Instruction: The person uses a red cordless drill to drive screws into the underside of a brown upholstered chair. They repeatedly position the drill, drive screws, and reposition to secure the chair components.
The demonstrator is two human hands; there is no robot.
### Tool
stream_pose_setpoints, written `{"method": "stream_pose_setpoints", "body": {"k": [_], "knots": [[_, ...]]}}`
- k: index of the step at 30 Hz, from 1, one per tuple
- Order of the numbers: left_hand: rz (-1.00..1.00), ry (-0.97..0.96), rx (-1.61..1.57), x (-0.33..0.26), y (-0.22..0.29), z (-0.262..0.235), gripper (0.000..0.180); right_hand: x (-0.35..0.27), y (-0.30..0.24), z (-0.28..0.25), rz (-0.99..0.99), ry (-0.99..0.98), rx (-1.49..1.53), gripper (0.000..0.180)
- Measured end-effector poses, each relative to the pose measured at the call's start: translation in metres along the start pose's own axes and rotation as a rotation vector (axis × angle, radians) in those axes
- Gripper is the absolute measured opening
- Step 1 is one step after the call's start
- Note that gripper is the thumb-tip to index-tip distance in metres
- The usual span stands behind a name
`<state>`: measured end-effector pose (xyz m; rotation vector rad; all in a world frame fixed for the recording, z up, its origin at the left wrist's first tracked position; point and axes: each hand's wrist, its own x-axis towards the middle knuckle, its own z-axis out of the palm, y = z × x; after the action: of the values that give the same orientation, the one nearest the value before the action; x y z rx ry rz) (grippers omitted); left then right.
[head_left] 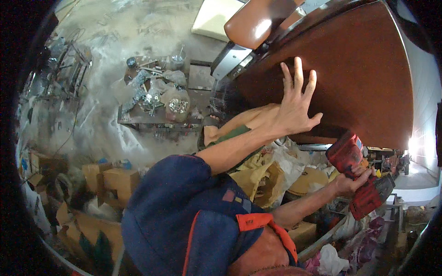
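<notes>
My left hand (297, 105) is open, its fingers spread over a large smooth brown panel (363, 69); whether the palm presses on it cannot be told. My right hand (355, 181) is closed round the grip of a red cordless drill (346, 152), at the panel's lower edge. The drill's body points up and left in the picture, with a red and black battery (370, 198) at its lower end. Its tip is hidden or not distinct against the panel.
A low bench (156, 120) at the left carries plastic bags of metal hardware (177, 105). Cardboard boxes (120, 180) stand lower left. Crumpled yellowish sacks (260, 179) lie between my arms. Beside the panel's top is a brown padded piece (260, 23). Purple and white scraps (332, 260) lie lower right.
</notes>
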<state>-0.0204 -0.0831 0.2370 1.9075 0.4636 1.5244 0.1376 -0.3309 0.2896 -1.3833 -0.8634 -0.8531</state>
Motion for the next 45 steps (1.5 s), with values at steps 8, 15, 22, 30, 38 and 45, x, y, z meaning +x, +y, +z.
{"method": "stream_pose_setpoints", "body": {"k": [8, 15, 22, 30, 38, 45], "knots": [[-0.021, 0.032, 0.081, 0.000, 0.003, 0.007, 0.111, -0.002, -0.046, 0.021, 0.130, 0.078, 0.130, 0.022], [0.003, 0.036, 0.049, 0.003, 0.013, 0.008, 0.109, 0.001, -0.046, 0.027, 0.276, 0.111, 0.488, 0.025], [0.005, 0.068, 0.112, -0.001, 0.019, 0.008, 0.104, -0.002, -0.042, 0.024, 0.268, 0.144, 0.437, 0.018], [-0.021, 0.108, 0.162, -0.011, 0.044, 0.007, 0.086, -0.011, -0.008, 0.009, -0.016, 0.048, -0.174, 0.016], [0.473, 0.181, -0.183, 0.064, 0.128, 0.001, 0.027, -0.004, -0.028, 0.010, 0.197, 0.078, 0.018, 0.018], [0.865, 0.029, -0.093, 0.145, 0.212, 0.050, 0.029, -0.005, -0.033, 0.004, 0.159, 0.082, -0.277, 0.021]]}}
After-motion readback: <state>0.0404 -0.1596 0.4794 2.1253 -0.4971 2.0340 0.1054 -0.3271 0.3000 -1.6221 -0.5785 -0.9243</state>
